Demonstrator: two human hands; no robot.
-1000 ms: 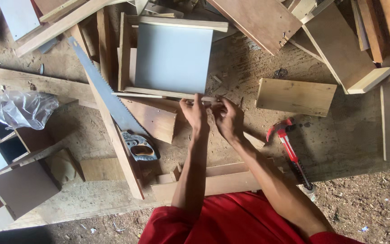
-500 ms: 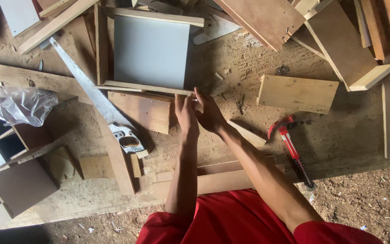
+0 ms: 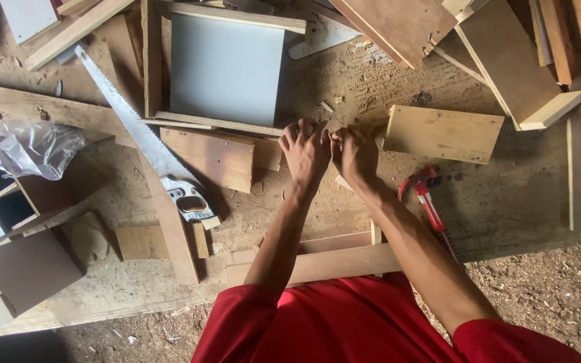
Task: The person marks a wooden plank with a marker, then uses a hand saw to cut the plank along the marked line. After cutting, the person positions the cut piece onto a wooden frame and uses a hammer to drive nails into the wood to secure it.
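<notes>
Sawdust-strewn bench [image 3: 519,195]: I see my left hand [image 3: 306,151] and right hand [image 3: 356,153] curled together, pinching something too small to identify, beside a rectangular wooden block [image 3: 442,133].

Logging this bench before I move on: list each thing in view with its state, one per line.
Left hand: knuckles up, at the panel corner, hold unclear.
Right hand: pressed beside the left, hold unclear.
Grey panel: flat, wood strips along its edges.
Saw: lying flat, untouched.
Hammer: lying flat, untouched.
Block: flat, apart from the hands.
Plastic bag: crumpled.
</notes>
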